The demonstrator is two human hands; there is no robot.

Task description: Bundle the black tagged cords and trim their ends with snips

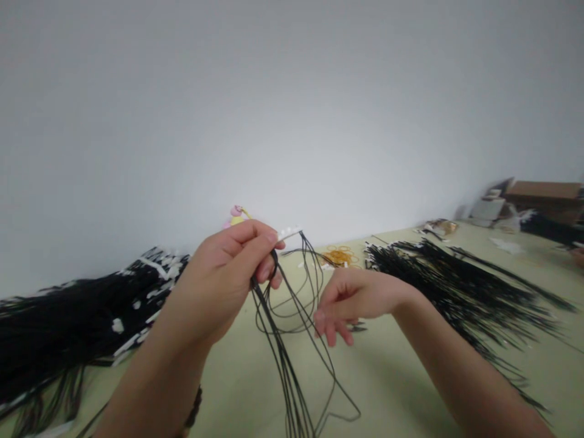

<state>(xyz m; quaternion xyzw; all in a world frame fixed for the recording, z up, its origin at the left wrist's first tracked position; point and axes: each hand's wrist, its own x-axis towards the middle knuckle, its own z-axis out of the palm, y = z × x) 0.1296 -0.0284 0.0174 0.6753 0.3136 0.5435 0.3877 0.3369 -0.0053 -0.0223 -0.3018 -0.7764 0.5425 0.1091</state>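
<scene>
My left hand (241,258) is closed around a bundle of thin black wires (283,359) near its upper end. From the fingertips a white strip-like connector (289,232) sticks out to the right, and more wires loop down from its far end. The bundle's long tails hang toward the bottom of the view. Lower and to the right is my right hand (340,304), bent at the wrist. Its thumb and forefinger come together at a looped black wire, while the other fingers hang loosely; the contact itself is slightly blurred.
Black wire bundles with white ends (82,316) are heaped at left. More black wires (438,286) lie spread on the pale green table (378,389) at right. Yellow rubber bands (340,255) lie behind my hands. A cardboard box (542,191) stands far right, near part of another person's hand.
</scene>
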